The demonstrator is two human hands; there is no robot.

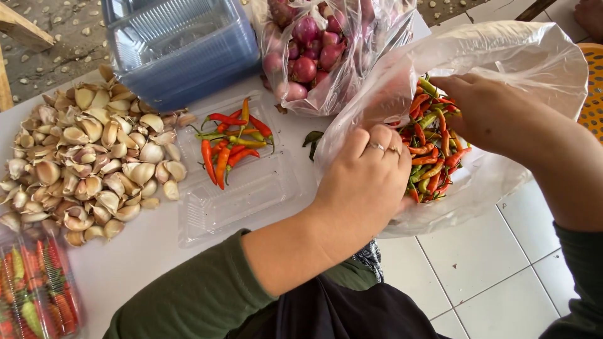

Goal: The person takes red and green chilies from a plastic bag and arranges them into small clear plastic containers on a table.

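Chillies, red, orange and green, are heaped inside a clear plastic bag that is held open at the table's edge, over the tiled floor. The left hand is closed on the near rim of the bag, its fingers curled together and gripping the plastic, with the chillies lying just beyond the knuckles. The right hand is reached into the bag mouth from the far side; its fingertips are buried among the chillies, so whether any are pinched cannot be told.

Left of the bag, an open clear plastic tray is set on the white table, and a small bunch of loose chillies is lain in its far half. A second clear bag filled with red shallots is seen behind, touching the chilli bag. A stack of empty clear trays is placed at the far edge. A pile of garlic cloves is spread directly on the table at the left, and a closed tray packed with chillies is partly seen at the near left corner.
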